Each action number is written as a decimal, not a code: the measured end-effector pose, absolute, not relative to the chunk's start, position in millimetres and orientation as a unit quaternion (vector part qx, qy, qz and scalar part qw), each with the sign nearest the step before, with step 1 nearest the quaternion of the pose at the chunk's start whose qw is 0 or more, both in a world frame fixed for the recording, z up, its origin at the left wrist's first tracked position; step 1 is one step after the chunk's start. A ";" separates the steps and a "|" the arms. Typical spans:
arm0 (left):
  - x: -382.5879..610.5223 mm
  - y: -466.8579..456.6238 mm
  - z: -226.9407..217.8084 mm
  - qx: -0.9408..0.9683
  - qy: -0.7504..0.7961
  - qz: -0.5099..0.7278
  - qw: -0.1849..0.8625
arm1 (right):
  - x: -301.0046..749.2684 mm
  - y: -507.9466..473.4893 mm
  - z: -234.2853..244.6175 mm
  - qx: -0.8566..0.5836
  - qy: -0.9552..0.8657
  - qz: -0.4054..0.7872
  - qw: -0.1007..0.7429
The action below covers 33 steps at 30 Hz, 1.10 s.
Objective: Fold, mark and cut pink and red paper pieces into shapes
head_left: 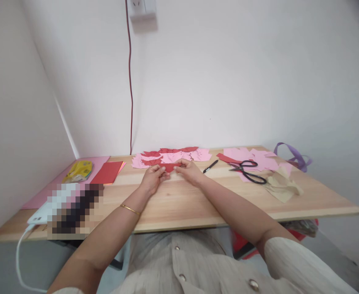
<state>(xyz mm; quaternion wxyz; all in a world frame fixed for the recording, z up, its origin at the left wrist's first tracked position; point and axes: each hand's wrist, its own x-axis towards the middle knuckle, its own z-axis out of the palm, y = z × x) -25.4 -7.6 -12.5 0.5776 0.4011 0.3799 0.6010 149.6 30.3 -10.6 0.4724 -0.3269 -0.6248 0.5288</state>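
Note:
Between both hands, just above the table, is a small piece of red paper [169, 167]. My left hand [153, 177] pinches its left end, fingers closed. At the right end, my right hand [189, 170] grips it between thumb and fingers. Right behind the hands lie several cut pink paper pieces [202, 154] with jagged edges, and red paper cutouts [189, 149] rest among them. A black pen [210, 166] lies just to the right of my right hand. Further right are black-handled scissors [249, 171] with their blades pointing left.
Pink paper scraps [263, 159], a crumpled beige paper [285, 185] and a purple ribbon [292, 153] are at the right. At left are a stack of red paper [108, 173], a yellow packet [79, 170] and a white device [52, 202] with a cable. The wooden table [182, 208] meets the wall behind.

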 end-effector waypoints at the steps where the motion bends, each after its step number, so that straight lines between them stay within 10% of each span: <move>1: -24.9 -8.1 -12.1 0.400 0.375 0.602 0.580 | 149.3 30.0 -11.2 -0.325 -0.624 0.531 0.473; 33: -24.0 -5.6 -11.2 0.358 0.353 0.600 0.622 | 147.1 35.9 -15.6 -0.279 -0.558 0.595 0.506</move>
